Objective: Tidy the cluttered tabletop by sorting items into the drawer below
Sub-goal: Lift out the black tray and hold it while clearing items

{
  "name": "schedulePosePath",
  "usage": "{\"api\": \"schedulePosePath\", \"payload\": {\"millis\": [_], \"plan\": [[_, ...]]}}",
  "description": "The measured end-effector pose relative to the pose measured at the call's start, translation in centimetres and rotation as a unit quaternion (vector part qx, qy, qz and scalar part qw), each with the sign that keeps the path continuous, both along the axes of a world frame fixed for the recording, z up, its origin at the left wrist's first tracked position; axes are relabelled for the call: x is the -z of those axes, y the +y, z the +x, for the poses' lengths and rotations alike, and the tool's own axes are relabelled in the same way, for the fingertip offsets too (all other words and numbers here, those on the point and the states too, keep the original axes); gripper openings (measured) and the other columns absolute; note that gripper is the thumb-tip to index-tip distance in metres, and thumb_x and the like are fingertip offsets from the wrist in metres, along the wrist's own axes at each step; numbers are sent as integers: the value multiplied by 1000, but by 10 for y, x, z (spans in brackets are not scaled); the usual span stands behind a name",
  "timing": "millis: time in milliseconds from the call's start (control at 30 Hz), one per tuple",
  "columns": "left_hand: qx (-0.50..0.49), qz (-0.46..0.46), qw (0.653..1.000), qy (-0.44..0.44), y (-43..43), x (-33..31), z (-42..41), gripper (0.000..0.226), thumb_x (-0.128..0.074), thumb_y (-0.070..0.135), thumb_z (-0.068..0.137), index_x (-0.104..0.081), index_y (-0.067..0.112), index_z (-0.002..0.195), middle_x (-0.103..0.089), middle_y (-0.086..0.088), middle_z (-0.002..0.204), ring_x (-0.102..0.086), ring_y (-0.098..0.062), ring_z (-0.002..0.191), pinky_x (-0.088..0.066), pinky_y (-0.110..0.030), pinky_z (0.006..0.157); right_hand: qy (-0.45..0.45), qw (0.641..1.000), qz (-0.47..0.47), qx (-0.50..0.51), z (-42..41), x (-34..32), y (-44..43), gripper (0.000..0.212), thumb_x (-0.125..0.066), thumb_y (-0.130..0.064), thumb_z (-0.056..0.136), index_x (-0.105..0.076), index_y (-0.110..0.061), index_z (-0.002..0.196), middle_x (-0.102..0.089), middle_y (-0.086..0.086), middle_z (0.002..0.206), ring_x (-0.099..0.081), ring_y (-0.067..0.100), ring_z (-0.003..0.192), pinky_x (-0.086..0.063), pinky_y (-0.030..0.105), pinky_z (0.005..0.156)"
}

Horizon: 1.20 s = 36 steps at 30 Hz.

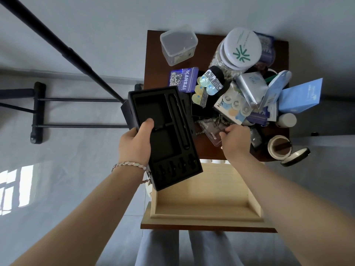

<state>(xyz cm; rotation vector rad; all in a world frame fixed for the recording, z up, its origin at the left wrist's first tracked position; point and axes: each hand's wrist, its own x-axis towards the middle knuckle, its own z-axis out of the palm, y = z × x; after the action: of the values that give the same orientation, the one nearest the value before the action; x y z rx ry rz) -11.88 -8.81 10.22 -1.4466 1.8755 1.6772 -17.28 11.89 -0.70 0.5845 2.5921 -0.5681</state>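
Observation:
My left hand (pixel 134 144) grips a black foam-lined tray (pixel 169 143) by its left edge, thumb inside, and holds it tilted over the table's front left corner and the drawer. The pale wooden drawer (pixel 207 196) stands pulled open below the dark brown table (pixel 151 54); its visible part holds nothing. My right hand (pixel 236 141) is on the clutter at the table's front, fingers curled round the edge of a clear plastic case (pixel 209 131).
On the table lie a clear lidded box (pixel 178 45), a large jar with a white lid (pixel 242 48), a purple card box (pixel 183 78), contact-lens blister packs (pixel 208 85), blue boxes (pixel 301 96), a tape roll (pixel 280 146) and a round tin (pixel 296 157). A black stand (pixel 80 60) stands left.

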Motion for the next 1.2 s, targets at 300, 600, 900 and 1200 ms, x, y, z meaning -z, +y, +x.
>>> {"api": "schedulePosePath", "payload": {"millis": [300, 600, 900, 1200], "plan": [[1, -4, 1000, -13, 1, 1, 1, 22, -53, 41, 85, -50, 19, 83, -41, -4, 83, -40, -19, 75, -32, -26, 58, 50, 998, 6, 26, -2, -9, 0, 17, -60, -16, 88, -67, -5, 100, -67, 10, 99, -61, 24, 94, -38, 25, 67], [2, -2, 1000, -19, -1, 2, 4, 23, -52, 41, 85, -51, 19, 87, -44, -5, 84, -43, -20, 77, -36, -28, 61, -28, 916, -321, 240, 8, -17, -7, 35, -34, 11, 82, -56, -8, 62, -49, 7, 62, -45, 14, 55, -42, 22, 50], [-9, 7, 1000, -19, 0, 6, 10, 21, -53, 40, 86, -51, 19, 87, -46, -5, 84, -45, -20, 76, -37, -26, 58, 12, 989, -50, -142, 15, -6, -18, 31, -61, -21, 88, -57, -4, 113, -50, 14, 116, -48, 27, 108, -38, 35, 94], [-12, 12, 1000, -13, -5, 7, 11, 22, -55, 40, 85, -51, 18, 86, -45, -6, 84, -45, -21, 77, -38, -33, 68, 24, 976, -213, 35, 9, -11, -18, 10, -51, -16, 93, -55, -9, 99, -58, 3, 90, -52, 14, 79, -38, 22, 64]]}}
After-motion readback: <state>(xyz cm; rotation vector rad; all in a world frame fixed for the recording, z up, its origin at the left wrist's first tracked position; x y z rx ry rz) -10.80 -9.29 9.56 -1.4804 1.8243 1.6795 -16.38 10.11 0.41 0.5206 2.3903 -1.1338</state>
